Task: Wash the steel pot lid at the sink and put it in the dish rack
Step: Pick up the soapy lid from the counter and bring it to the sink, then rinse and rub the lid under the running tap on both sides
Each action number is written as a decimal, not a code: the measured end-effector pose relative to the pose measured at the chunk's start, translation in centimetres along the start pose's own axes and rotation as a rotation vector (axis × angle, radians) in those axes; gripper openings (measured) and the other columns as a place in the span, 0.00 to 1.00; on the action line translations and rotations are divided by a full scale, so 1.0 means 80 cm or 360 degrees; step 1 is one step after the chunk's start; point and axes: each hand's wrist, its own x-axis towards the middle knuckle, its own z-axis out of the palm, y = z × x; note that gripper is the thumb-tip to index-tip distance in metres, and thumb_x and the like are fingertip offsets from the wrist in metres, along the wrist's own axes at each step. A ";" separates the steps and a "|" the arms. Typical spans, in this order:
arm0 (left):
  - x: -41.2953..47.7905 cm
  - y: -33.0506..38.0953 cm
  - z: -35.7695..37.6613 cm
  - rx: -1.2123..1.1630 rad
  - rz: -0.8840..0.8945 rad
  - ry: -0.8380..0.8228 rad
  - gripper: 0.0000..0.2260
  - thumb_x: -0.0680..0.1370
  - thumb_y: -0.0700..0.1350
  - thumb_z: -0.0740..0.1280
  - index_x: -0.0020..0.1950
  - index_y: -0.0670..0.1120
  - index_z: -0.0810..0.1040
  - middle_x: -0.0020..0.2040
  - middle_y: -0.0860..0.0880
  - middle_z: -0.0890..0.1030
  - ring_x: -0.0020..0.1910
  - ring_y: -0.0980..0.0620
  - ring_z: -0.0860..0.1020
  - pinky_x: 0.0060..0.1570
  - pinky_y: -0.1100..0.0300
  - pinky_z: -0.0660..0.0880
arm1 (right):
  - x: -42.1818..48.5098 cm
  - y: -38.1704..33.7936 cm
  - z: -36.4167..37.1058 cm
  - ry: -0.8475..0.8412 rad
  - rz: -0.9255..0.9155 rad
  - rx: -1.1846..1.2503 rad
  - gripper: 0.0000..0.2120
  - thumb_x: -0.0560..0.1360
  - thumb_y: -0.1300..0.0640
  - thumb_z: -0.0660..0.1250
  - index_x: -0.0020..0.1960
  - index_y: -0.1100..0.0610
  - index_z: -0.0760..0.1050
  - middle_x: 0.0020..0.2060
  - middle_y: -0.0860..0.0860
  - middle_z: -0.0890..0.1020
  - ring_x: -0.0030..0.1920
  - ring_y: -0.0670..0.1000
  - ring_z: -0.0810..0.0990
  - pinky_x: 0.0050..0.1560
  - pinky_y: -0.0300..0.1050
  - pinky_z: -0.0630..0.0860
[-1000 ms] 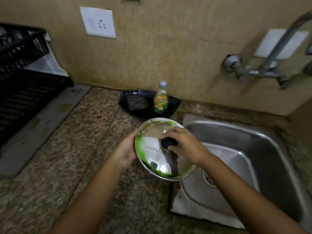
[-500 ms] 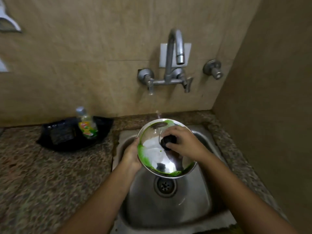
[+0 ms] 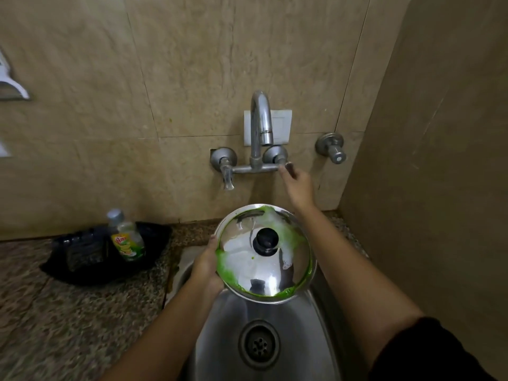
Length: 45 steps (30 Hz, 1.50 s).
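A round steel pot lid with a black knob and green soap smeared round its rim is held tilted over the steel sink. My left hand grips the lid's left edge. My right hand is stretched up to the wall, its fingertips at the right handle of the curved chrome tap. No water runs from the spout. The dish rack is out of view.
A black tray on the speckled granite counter left of the sink holds a dish soap bottle and a dark scrub pad. A separate valve sticks out of the tiled wall. A wall closes off the right side.
My right hand has let go of the lid's knob and reached up to the tap's right handle. My left hand alone now holds the lid over the sink. The view swung right, away from the rack.
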 end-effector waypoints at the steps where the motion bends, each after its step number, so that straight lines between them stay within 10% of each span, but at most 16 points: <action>1: -0.001 0.002 -0.001 0.0006 0.0022 0.0009 0.22 0.81 0.56 0.53 0.63 0.41 0.72 0.57 0.38 0.77 0.45 0.42 0.76 0.51 0.45 0.68 | 0.003 -0.001 0.005 0.0032 -0.0008 -0.0017 0.18 0.77 0.46 0.64 0.32 0.53 0.68 0.27 0.48 0.71 0.29 0.48 0.70 0.32 0.43 0.64; 10: 0.003 0.005 -0.006 -0.0027 0.0081 0.0099 0.24 0.81 0.54 0.55 0.68 0.38 0.71 0.47 0.40 0.79 0.40 0.43 0.76 0.51 0.46 0.69 | 0.005 0.000 0.012 0.0203 0.0073 0.0120 0.21 0.80 0.46 0.58 0.31 0.53 0.68 0.27 0.49 0.72 0.29 0.47 0.71 0.30 0.39 0.66; 16: 0.008 0.003 -0.006 -0.0009 0.0101 0.0128 0.23 0.82 0.53 0.55 0.65 0.37 0.72 0.42 0.40 0.78 0.40 0.42 0.76 0.50 0.46 0.70 | 0.009 0.011 0.001 0.0004 0.0222 0.0339 0.17 0.79 0.45 0.60 0.37 0.53 0.74 0.36 0.50 0.77 0.46 0.52 0.77 0.62 0.58 0.74; 21: 0.005 -0.001 0.003 0.0050 0.0198 0.0179 0.18 0.82 0.50 0.55 0.47 0.37 0.75 0.47 0.40 0.76 0.36 0.44 0.75 0.47 0.47 0.70 | 0.008 0.004 0.004 0.0052 0.0163 0.0245 0.20 0.78 0.45 0.61 0.33 0.56 0.72 0.32 0.51 0.74 0.43 0.57 0.77 0.58 0.65 0.74; 28: 0.000 0.000 0.002 0.0039 0.0185 0.0191 0.17 0.82 0.52 0.56 0.56 0.38 0.73 0.43 0.40 0.78 0.37 0.43 0.76 0.37 0.47 0.71 | 0.002 0.004 0.010 0.0189 0.0055 0.0071 0.22 0.81 0.46 0.56 0.31 0.56 0.69 0.29 0.50 0.74 0.36 0.53 0.75 0.44 0.55 0.76; 31: -0.004 0.004 0.002 0.0028 0.0182 0.0166 0.17 0.81 0.52 0.57 0.57 0.38 0.73 0.50 0.38 0.78 0.38 0.42 0.77 0.39 0.47 0.72 | -0.008 -0.002 0.004 0.0055 0.0080 0.0070 0.22 0.81 0.45 0.56 0.48 0.63 0.78 0.39 0.54 0.79 0.42 0.52 0.77 0.49 0.56 0.76; 34: 0.004 0.005 -0.006 0.0008 0.0139 0.0184 0.19 0.81 0.53 0.57 0.59 0.39 0.74 0.49 0.39 0.78 0.40 0.42 0.77 0.41 0.46 0.72 | -0.051 0.027 -0.009 -0.0231 -0.0038 -0.0241 0.22 0.81 0.47 0.55 0.73 0.53 0.63 0.62 0.55 0.77 0.62 0.55 0.76 0.56 0.49 0.72; 38: 0.016 0.010 -0.013 0.0025 0.0211 0.0332 0.18 0.80 0.53 0.60 0.58 0.39 0.75 0.50 0.38 0.80 0.39 0.42 0.78 0.35 0.50 0.74 | -0.101 0.086 -0.032 -0.0731 -0.0876 -0.1125 0.23 0.82 0.52 0.51 0.76 0.48 0.57 0.75 0.49 0.62 0.75 0.49 0.61 0.75 0.49 0.55; 45: 0.022 0.003 -0.006 0.0027 0.0246 0.0433 0.20 0.80 0.52 0.60 0.62 0.37 0.74 0.58 0.36 0.79 0.45 0.40 0.79 0.43 0.48 0.74 | -0.102 0.098 -0.027 -0.0796 -0.0870 -0.1271 0.26 0.80 0.51 0.48 0.77 0.54 0.54 0.77 0.49 0.56 0.77 0.46 0.51 0.75 0.41 0.46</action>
